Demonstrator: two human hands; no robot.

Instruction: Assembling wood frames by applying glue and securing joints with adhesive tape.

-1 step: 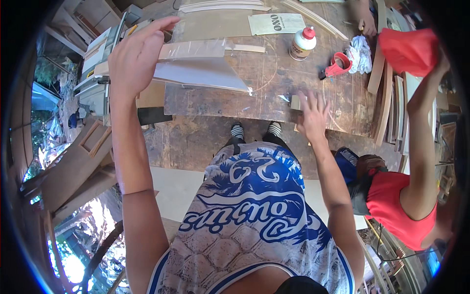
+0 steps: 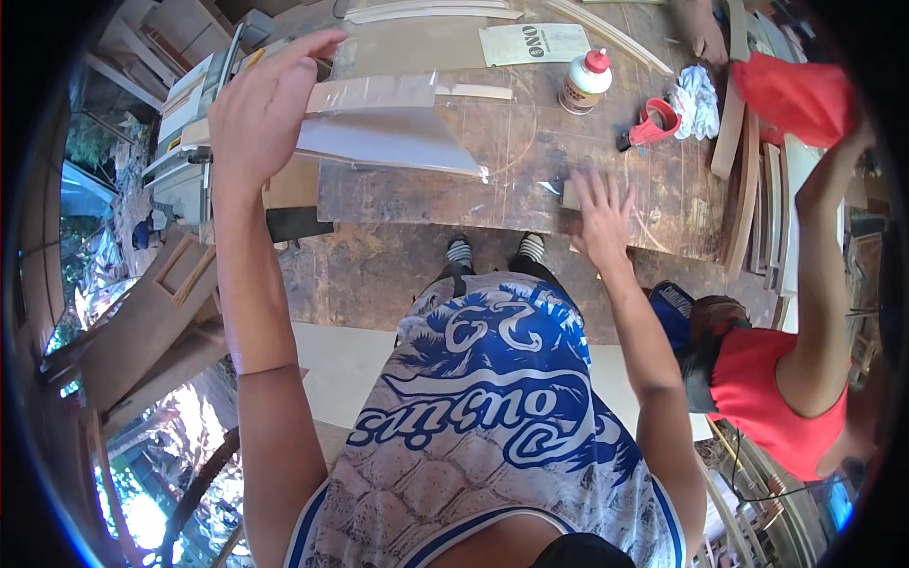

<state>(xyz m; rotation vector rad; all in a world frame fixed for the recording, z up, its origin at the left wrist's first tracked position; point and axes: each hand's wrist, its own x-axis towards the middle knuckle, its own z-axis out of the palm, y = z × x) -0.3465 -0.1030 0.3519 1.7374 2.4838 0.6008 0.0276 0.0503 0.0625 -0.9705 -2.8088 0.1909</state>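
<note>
My left hand [image 2: 258, 123] is curled at the left end of a white-faced panel [image 2: 388, 142], which has a pale wood strip [image 2: 374, 92] with clear film along its upper edge. Some of its fingers are hidden behind the panel end. Near the table's front edge, my right hand [image 2: 604, 213] has its fingers spread, beside and partly over a small wooden block [image 2: 570, 196]. A little white scrap [image 2: 551, 187] lies left of that block.
On the worn wooden table [image 2: 417, 204] stand a white glue bottle [image 2: 587, 83] with a red cap and a red cup [image 2: 655, 123]; a crumpled white cloth [image 2: 696, 102] lies nearby. Curved wood strips [image 2: 741, 199] line the right edge. A co-worker in red [image 2: 781, 398] raises a red object [image 2: 793, 99].
My right hand has shifted slightly left, over the small wooden block. The co-worker's raised arm has moved a little to the right. My left hand and the panel look still.
</note>
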